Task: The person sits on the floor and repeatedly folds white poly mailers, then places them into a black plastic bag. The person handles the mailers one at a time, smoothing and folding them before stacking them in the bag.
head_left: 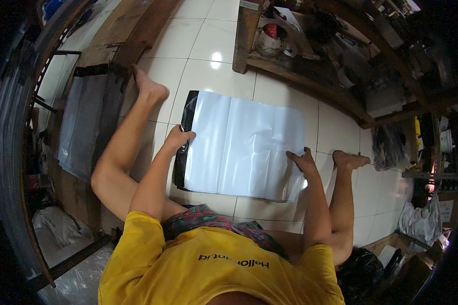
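A stack of pale, glossy plastic sheets or bags (pixel 249 147) lies flat on the tiled floor between my spread legs. Down its left side runs a black edge (pixel 179 170), and a few creases cross the top sheet. My left hand (pixel 179 138) is closed on the black edge, thumb on top and the other fingers partly hidden. At the opposite edge, my right hand (pixel 303 161) pinches the stack, its thumb on the upper face and some fingers tucked out of sight.
White tiles (pixel 341 127) surround the stack. A wooden shelf (pixel 300 76) holding containers stands at the far right. Along the left, more clear plastic bags (pixel 89 119) lie on brown cardboard (pixel 112 35). A bundle of clear plastic (pixel 389 147) sits beyond my right foot.
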### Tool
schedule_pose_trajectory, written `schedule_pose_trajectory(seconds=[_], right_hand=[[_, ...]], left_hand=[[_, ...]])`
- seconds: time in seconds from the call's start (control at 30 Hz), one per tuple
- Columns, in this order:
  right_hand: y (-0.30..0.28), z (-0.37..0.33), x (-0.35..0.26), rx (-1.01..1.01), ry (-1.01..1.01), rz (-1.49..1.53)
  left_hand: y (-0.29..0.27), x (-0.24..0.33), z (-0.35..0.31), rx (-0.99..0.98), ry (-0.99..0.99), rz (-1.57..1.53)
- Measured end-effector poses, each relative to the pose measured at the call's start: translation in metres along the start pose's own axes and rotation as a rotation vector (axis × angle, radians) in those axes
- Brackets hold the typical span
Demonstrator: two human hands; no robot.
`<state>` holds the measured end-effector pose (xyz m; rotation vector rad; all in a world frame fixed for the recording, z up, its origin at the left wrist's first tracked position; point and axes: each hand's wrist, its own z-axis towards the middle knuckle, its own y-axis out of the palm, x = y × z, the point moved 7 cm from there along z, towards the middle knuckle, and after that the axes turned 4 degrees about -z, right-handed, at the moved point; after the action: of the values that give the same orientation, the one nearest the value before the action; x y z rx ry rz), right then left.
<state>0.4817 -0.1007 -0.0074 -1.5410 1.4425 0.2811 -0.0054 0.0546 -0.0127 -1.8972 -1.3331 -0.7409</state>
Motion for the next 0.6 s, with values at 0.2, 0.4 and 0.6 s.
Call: schedule_pose_trajectory(seconds=[0.2, 0.4, 0.6], right_hand=[[-0.003, 0.009, -0.009, 0.007, 0.005, -0.231], [-0.017, -0.007, -0.029, 0.211, -0.113, -0.321], [-0.015, -0.003, -0.001, 0.239, -0.175, -0.256]], left_hand=[[-0.001, -0.011, -0.003, 0.025, 0.051, 0.007], [0.006, 0.011, -0.025, 0.188, 0.192, 0.097], [0.018, 0.003, -0.010, 0.241, 0.096, 0.375]])
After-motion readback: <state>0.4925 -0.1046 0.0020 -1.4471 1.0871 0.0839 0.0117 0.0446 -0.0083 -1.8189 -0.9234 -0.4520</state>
